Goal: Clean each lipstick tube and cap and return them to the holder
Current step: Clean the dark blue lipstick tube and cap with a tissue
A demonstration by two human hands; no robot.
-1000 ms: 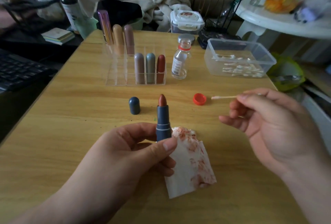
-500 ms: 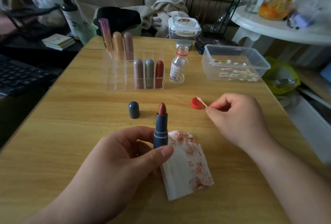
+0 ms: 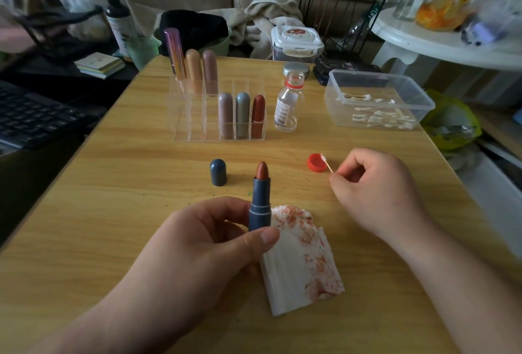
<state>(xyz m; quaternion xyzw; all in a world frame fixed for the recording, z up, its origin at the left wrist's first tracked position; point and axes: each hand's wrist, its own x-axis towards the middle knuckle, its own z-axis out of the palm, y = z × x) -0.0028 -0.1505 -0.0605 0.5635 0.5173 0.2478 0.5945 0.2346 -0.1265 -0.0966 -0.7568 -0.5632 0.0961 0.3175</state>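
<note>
My left hand (image 3: 209, 243) grips an uncapped dark blue lipstick tube (image 3: 260, 201) upright, its brown-red bullet exposed. Its blue cap (image 3: 218, 172) stands on the table to the left of the tube. My right hand (image 3: 375, 192) pinches a cotton swab (image 3: 326, 162) whose tip dips into a small red bottle cap (image 3: 315, 162). A white tissue (image 3: 299, 257) stained red lies under the tube. The clear acrylic holder (image 3: 195, 116) further back carries several capped lipsticks (image 3: 243, 114).
An open small glass bottle (image 3: 288, 105) stands right of the holder. A clear plastic box (image 3: 375, 99) of cotton swabs sits at the right. A keyboard (image 3: 31, 116) lies beyond the table's left edge. Clutter and a lidded container (image 3: 296, 42) line the back.
My right hand turned palm down and moved left and lower, bringing the swab tip to the red bottle cap. The left hand with the tube stayed put.
</note>
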